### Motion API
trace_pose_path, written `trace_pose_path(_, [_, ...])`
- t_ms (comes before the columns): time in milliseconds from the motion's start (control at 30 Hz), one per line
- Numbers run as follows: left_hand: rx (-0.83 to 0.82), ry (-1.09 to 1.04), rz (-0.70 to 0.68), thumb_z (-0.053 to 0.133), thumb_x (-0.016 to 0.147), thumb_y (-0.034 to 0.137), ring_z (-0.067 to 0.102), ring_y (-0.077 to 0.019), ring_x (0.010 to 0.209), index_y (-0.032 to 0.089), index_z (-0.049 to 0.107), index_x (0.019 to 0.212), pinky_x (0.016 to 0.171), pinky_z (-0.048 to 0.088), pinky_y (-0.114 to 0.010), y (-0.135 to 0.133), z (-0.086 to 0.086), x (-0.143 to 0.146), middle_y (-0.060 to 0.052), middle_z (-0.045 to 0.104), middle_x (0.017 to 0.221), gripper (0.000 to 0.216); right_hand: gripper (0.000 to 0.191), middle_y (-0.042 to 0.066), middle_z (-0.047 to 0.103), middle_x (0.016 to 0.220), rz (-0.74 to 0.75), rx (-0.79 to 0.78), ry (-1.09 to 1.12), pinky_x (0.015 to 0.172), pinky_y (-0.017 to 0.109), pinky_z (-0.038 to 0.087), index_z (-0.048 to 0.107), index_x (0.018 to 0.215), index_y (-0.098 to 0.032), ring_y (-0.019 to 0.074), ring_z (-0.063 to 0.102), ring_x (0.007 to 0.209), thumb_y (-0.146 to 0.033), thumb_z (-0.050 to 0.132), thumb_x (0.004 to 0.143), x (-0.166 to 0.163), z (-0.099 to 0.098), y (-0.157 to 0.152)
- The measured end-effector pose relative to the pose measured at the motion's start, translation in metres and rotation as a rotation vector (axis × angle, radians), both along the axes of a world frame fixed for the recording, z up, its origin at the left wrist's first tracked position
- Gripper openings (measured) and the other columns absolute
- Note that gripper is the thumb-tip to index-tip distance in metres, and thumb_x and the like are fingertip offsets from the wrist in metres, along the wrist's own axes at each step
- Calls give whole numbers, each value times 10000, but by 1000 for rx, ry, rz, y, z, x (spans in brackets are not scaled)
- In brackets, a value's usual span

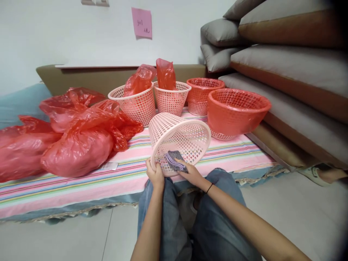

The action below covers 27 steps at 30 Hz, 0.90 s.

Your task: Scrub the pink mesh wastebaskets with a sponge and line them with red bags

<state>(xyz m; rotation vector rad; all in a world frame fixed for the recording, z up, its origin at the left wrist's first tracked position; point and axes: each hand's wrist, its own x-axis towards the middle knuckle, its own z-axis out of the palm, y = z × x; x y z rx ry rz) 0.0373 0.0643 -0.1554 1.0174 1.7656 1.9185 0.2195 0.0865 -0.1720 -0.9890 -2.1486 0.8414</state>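
A pale pink plastic mesh basket [165, 125] lies tipped on its side in front of me, its round mouth turned toward me and to the right. My left hand [155, 175] grips the rim at its lower left, thumb and fingers closed round the edge. Inside the mouth, my right hand [191, 174] holds a folded grey and purple cloth [175, 160] against the lower inner wall. The cloth's exact kind is hard to make out. Part of the right fingers is hidden behind it.
Two upright pink baskets [143, 107] with red plastic bags [165, 74] in them stand behind. To the right are two baskets covered in red plastic [233, 114]. Full red bags [78, 150] lie left on the striped cloth [130, 174]. Grey cushions [285, 69] are stacked at the right.
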Motion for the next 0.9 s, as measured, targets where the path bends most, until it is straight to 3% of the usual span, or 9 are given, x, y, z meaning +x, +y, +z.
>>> trace_pose_path(67, [4,-6,-2,560,751,297,552,-165,661,207,564,916,698,448,-287,1,-1,0,34,584,729,188,680,132,514,1490,-21,-20,1,1141,509,403,430,1499,-184,289,490,1379,-286,623,855,-1,-6,3])
trace_pose_path(167, [5,-14,-4,564,759,303,557,-167,655,206,565,927,701,452,-291,1,-3,0,31,589,723,194,830,138,487,1511,21,31,-84,1157,559,367,462,1483,-169,371,335,1465,-214,740,702,-5,-15,1])
trace_pose_path(267, [3,-22,-7,565,766,302,562,-168,652,206,570,943,707,455,-294,0,-4,0,31,594,721,202,886,116,448,1543,17,142,-160,1198,594,287,384,1530,-169,359,220,1511,-124,670,692,-11,-22,-10])
trace_pose_path(400, [5,-28,-7,570,772,301,579,-170,679,206,576,960,736,464,-298,-1,-4,0,25,605,745,210,846,104,421,1562,-43,219,-181,1223,616,212,370,1534,-145,338,197,1518,-92,578,716,-19,-25,-23])
trace_pose_path(533, [14,-32,4,579,776,314,607,-182,742,200,584,972,780,476,-309,-1,-6,-2,14,611,762,226,726,118,513,1493,-52,129,-66,1209,608,241,501,1454,-136,354,287,1483,-150,611,737,-19,-19,-22])
trace_pose_path(633, [14,-37,2,589,786,332,633,-193,815,200,593,996,818,485,-315,0,-9,-3,-2,631,808,248,506,108,690,1279,-101,-11,130,1089,558,439,653,1286,-175,332,588,1252,-249,625,786,-11,-3,0])
trace_pose_path(700, [13,-42,-3,596,796,350,649,-200,868,199,598,1024,846,491,-321,0,-11,-3,-16,648,850,275,411,95,746,1143,-192,-43,216,975,496,534,679,1219,-167,291,687,1069,-288,555,847,-4,12,24])
trace_pose_path(900, [-1,-65,-26,611,826,410,672,-224,977,197,596,1149,890,514,-349,-1,-13,-1,-56,689,961,388,439,106,685,1270,-323,63,262,1062,454,458,612,1281,-151,272,622,1180,-283,522,872,-13,55,107])
